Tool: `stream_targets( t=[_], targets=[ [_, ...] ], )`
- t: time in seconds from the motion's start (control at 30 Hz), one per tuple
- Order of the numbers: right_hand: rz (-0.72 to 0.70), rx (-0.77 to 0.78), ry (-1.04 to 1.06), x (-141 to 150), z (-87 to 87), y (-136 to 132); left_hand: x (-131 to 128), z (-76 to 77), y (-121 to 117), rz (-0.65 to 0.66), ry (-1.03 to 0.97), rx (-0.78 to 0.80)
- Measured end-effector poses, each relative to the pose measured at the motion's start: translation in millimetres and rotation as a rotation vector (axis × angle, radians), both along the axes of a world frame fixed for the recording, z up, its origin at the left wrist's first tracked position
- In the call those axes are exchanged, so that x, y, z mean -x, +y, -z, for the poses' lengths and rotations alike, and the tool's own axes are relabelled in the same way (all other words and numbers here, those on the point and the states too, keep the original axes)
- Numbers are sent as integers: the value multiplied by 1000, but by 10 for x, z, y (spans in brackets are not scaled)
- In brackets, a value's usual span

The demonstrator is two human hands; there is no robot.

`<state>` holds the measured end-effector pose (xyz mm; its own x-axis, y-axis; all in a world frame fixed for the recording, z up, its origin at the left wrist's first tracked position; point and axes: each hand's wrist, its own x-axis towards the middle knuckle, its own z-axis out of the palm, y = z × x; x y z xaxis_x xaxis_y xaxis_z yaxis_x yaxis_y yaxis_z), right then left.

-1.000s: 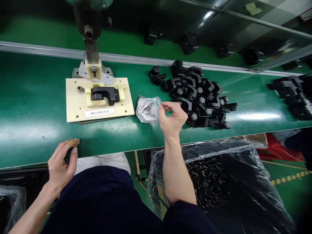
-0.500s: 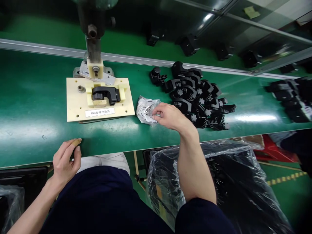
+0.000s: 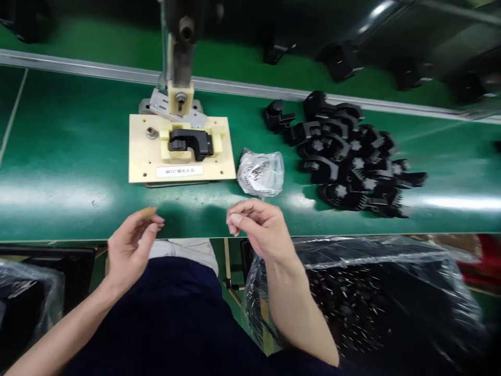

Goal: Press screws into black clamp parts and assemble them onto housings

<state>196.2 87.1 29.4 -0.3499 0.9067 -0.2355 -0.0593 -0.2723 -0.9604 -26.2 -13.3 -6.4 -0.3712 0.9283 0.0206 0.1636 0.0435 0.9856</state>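
Observation:
My right hand [image 3: 258, 224] is closed in a pinch just over the front of the green bench. Whatever its fingertips hold is too small to make out. Beyond it lies an open clear plastic bag [image 3: 272, 172] of small metal screws. My left hand [image 3: 133, 240] hovers at the bench edge, thumb and fingers apart, with a yellowish cover on one fingertip and nothing seen in it. In front of both hands, a cream fixture plate [image 3: 141, 167] cradles a black curved plastic clamp [image 3: 198, 141] under the head of a press [image 3: 182, 68].
On the right of the bench lies a pile of black clamp parts [image 3: 344, 151]. A plastic-lined bin [image 3: 410, 313] of black parts stands below right, another lined bin [image 3: 35, 292] below left. A metal rail [image 3: 97, 65] runs behind the press.
My right hand has left the screw bag and come down and left, in a pinch. My left hand has moved right and its thumb and fingers are spread. The view has shifted left.

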Motion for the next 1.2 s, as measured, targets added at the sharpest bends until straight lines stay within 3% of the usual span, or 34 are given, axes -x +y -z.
stream_targets(
  t=[0.1, 0.2, 0.47, 0.73, 0.83, 1.03, 1.2],
  targets=[
    [-14, 73, 109, 292, 156, -252, -146, -176, 48, 71, -145, 30],
    [-37, 0, 105, 459, 222, -392, -206, -234, 72, 146, -202, 56],
    [-56, -194, -188, 584, 130, -543, -222, -220, 59, 136, -351, 136],
    [-23, -114, -108, 581, 176, -505, -152, -188, 137, 84, -663, 279],
    [-85, -157, -125, 571, 162, -467, -157, -188, 127, 87, -600, 255],
    [-188, -331, -205, 585, 130, -442, -198, -206, 38, 164, -229, 91],
    [-97, -646, -256, 598, 177, -254, -121, -233, 177, 204, -43, -141]
  ],
)
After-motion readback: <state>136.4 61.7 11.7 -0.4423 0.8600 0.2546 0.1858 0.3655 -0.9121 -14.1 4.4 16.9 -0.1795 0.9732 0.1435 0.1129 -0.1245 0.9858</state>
